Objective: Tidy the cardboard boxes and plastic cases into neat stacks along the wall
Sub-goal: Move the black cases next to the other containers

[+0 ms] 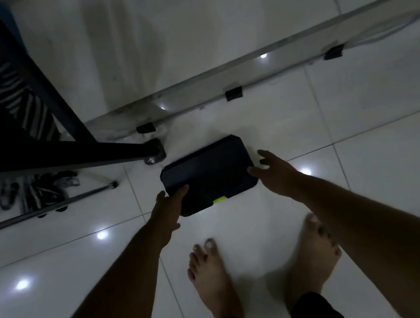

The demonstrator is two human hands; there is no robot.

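Fingers [265, 154] of right hand [278, 176] spread wide and straight, just beside right edge of dark plastic case [205, 170]; thumb tip at that edge, contact unclear; left hand [166, 211] gripping near-left corner, thumb [181, 190] laid across lid, other fingers down along side edge, partly hidden. Case flat and low over white tiled floor [367, 162], near foot of wall [183, 26]; resting or just lifted, cannot tell; lime-green latch [220, 199] on near side. Black metal frame [66, 155] at left, foot just beside far-left corner of case; black cable clips [233, 93] along base of wall; two bare feet [212, 275] below, near case.
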